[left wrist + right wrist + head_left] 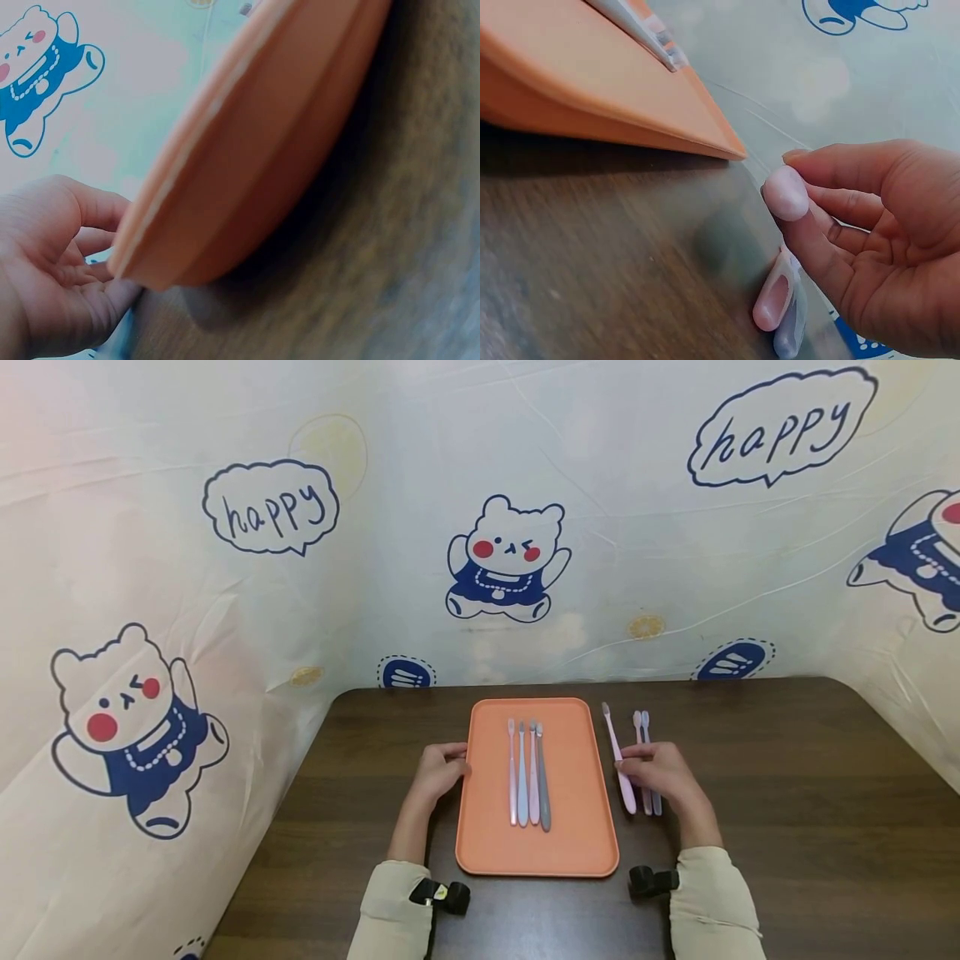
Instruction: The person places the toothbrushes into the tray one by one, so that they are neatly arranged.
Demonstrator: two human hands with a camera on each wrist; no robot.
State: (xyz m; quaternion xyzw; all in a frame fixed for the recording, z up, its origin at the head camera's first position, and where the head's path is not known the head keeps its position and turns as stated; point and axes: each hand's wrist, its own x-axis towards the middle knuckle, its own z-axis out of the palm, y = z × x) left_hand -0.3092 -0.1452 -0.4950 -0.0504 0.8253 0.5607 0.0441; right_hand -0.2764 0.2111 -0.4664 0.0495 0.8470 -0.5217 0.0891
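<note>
Head view: just right of the orange tray (487, 853), the right hand (666, 774) pinches a pink toothbrush (626, 789), bristles pointing away from the person, its long axis leaning slightly left at the far end. Four toothbrushes (534, 793) lie lengthwise on the tray.

Left wrist view: the left hand (56, 274) seems to pinch the tray's rim, contact partly hidden.

Right wrist view: thumb and fingertip hold the pink toothbrush, handle end toward the camera.

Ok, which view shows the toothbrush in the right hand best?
The head view: the pink toothbrush shows from bristle end to handle end, though the right hand covers part. Right wrist view: its rounded handle end, close up. Left wrist view: not visible.
</note>
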